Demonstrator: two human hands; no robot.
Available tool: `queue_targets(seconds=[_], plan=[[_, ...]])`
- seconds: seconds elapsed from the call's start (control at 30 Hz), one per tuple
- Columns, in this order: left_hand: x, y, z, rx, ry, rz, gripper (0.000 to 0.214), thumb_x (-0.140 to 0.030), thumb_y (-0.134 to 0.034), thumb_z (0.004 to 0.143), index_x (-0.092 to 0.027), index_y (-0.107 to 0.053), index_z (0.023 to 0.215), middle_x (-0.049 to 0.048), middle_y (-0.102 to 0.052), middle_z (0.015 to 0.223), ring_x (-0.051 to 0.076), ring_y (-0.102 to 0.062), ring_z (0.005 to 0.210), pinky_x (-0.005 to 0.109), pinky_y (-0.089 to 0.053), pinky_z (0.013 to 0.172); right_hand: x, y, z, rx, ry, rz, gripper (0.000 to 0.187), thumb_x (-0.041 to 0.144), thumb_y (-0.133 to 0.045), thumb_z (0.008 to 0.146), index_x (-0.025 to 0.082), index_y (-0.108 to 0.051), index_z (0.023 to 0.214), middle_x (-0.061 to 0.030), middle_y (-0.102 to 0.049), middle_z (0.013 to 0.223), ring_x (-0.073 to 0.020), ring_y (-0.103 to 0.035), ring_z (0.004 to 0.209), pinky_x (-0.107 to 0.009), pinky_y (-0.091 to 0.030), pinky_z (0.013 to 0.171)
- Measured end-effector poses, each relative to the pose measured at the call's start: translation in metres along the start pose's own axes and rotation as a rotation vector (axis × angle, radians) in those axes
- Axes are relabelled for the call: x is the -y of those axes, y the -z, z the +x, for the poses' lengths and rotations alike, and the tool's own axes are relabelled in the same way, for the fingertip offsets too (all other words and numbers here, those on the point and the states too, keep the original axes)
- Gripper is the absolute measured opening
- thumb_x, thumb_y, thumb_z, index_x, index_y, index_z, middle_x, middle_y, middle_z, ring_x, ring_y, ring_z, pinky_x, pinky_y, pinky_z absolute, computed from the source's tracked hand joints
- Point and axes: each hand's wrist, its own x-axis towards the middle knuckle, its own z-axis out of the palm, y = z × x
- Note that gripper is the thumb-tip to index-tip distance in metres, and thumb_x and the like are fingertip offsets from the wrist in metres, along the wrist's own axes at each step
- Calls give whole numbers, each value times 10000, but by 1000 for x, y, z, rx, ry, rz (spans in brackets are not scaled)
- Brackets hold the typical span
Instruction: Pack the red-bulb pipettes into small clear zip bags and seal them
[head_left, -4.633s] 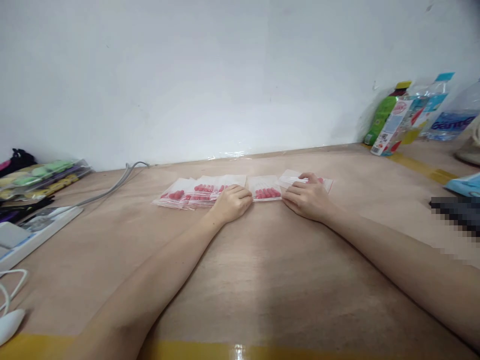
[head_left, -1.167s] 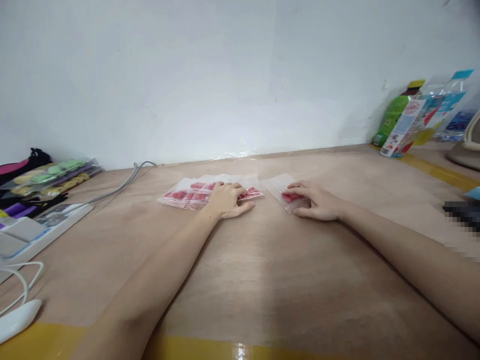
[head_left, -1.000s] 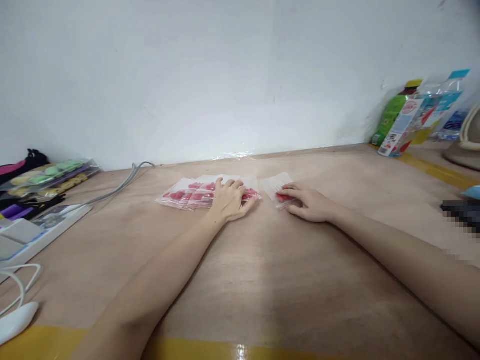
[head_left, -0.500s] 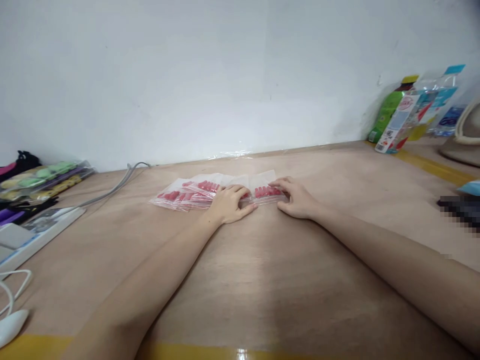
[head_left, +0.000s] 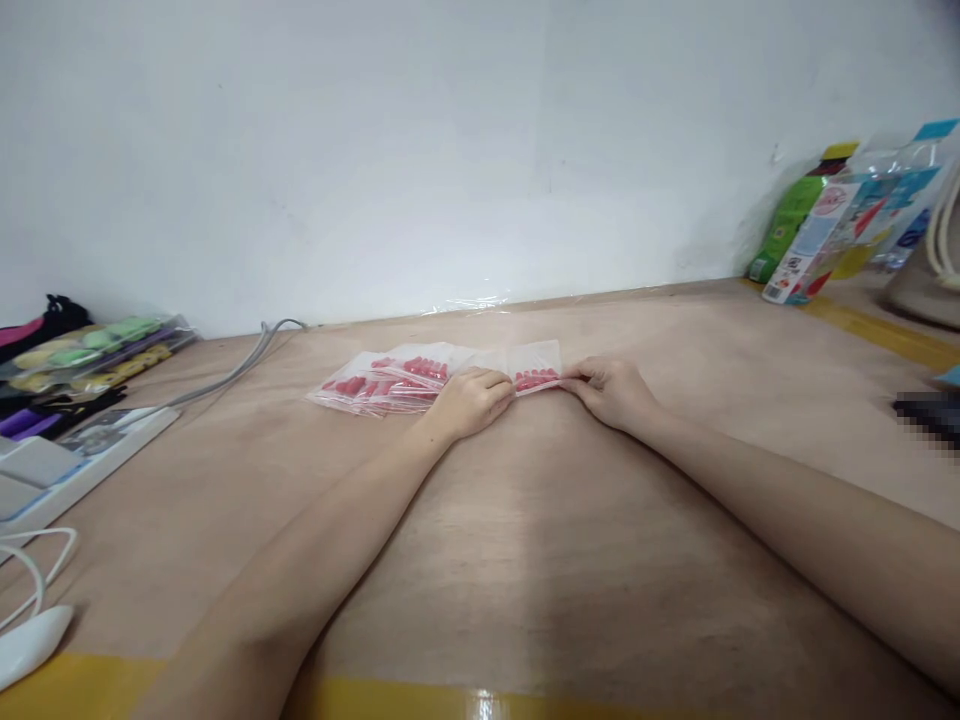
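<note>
Several small clear zip bags with red pieces inside lie overlapped in a row (head_left: 390,377) on the wooden table (head_left: 525,560). The rightmost bag (head_left: 536,367) sits between my two hands. My left hand (head_left: 472,400) has its fingers curled and pinches that bag's left lower edge. My right hand (head_left: 611,390) pinches its right lower corner. Both forearms stretch out across the table.
At the left lie packets of coloured items (head_left: 90,350), a white power strip (head_left: 82,460), a grey cable (head_left: 232,370) and a white mouse (head_left: 30,640). Bottles and a carton (head_left: 825,230) lean against the wall at the far right. A blurred dark object (head_left: 926,415) lies right.
My right hand slid a single bag leftward from apart on the right until it joined the row. Both hands now pinch its lower edge; my left hand curled up from lying flat.
</note>
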Motion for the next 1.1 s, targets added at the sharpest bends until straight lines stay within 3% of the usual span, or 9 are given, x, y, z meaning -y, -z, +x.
queue_targets(seconds=[0.17,0.3,0.43,0.73,0.87,0.97,1.1], plan=[[4,-3,0,1,-23,53,250,-222,-387,907,-157,-606,807,45,-668,823,158,-629,742,278,-474,687,2,7,-3,-39,140,-371,182,283,-505,831,209,-656,763,-32,-686,784,-192,-590,784,-338,-344,747],[5,-2,0,-27,-73,81,226,-206,-398,901,-166,-604,816,29,-676,846,142,-632,723,268,-466,667,7,11,-4,-19,245,-511,232,225,-460,853,188,-652,728,-45,-687,766,-183,-576,767,-333,-297,731],[6,-2,1,-25,-103,116,227,-205,-401,895,-168,-606,805,24,-679,817,136,-631,689,272,-454,651,10,13,-2,-6,303,-555,255,208,-449,853,187,-647,694,-28,-682,721,-168,-556,728,-338,-269,736],[6,-1,1,24,-27,98,236,-179,-387,875,-166,-594,763,37,-662,779,146,-616,685,279,-428,640,11,13,-2,22,367,-591,254,216,-454,838,196,-639,665,-9,-679,711,-158,-547,715,-354,-247,777],[-1,-4,9,-35,15,72,163,-200,-450,850,-166,-604,893,50,-667,905,179,-613,816,308,-438,734,12,10,0,21,371,-562,254,241,-447,855,200,-649,706,-15,-684,747,-164,-554,745,-356,-248,786],[-9,-11,19,-66,-30,48,178,-200,-446,874,-184,-608,945,31,-669,949,170,-609,860,298,-444,754,12,4,3,21,398,-534,252,251,-434,869,207,-660,767,-22,-684,767,-165,-553,750,-350,-251,781],[-16,-22,31,-67,-96,86,231,-213,-412,899,-165,-625,826,37,-680,867,161,-621,781,289,-453,703,13,-1,5,9,416,-513,293,256,-388,894,206,-666,813,-25,-680,754,-160,-551,737,-347,-249,787]])
